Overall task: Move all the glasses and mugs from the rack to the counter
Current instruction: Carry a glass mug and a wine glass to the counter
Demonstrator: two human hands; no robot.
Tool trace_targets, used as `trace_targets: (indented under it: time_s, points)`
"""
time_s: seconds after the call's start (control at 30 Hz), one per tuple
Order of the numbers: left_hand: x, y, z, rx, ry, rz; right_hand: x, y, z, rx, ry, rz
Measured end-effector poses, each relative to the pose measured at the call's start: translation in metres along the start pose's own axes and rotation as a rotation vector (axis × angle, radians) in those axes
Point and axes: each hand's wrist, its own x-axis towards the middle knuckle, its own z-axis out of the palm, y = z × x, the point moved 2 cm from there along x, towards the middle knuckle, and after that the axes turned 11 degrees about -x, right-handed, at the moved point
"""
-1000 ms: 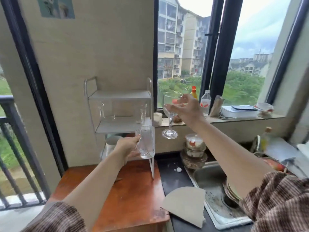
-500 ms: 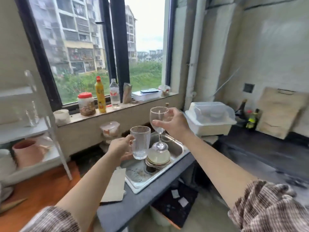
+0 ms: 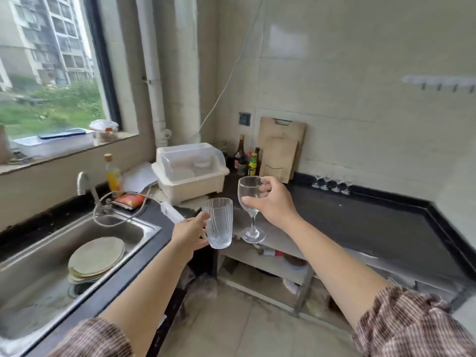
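The left hand [image 3: 189, 234] holds a ribbed glass mug [image 3: 219, 222] by its handle, the fingers [image 3: 203, 219] curled through and around the handle on the mug's left side, so the body of the mug stands clear to the right of the hand. The right hand [image 3: 273, 202] grips a wine glass [image 3: 250, 208] by the bowl: the thumb lies across the near side and the other fingers wrap the far side near the rim, with stem and foot hanging free below the hand. Both vessels are in the air, just beside each other but apart, in front of the dark tabletop [image 3: 373, 228].

To the left lies a steel sink [image 3: 123, 231] with a stack of plates [image 3: 96, 258] in it. Behind the mug stands a white covered dish box [image 3: 190, 171], with sauce bottles [image 3: 246, 158] and leaning cutting boards [image 3: 280, 148] in the corner. Small stemmed glasses [image 3: 331, 185] stand far back on the tabletop, well apart from the hands. An open shelf [image 3: 262, 264] lies under the tabletop's near edge.

Both vessels are upright, mouths up, long axes near vertical; the wine glass tilts slightly.
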Motion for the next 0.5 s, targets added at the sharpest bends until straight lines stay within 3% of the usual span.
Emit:
trace_targets:
  time_s: [0.5]
  points:
    - [0.158,-0.077,0.298,0.178,-0.323,-0.171,0.129,0.227,-0.134,-0.072,0.262,0.348]
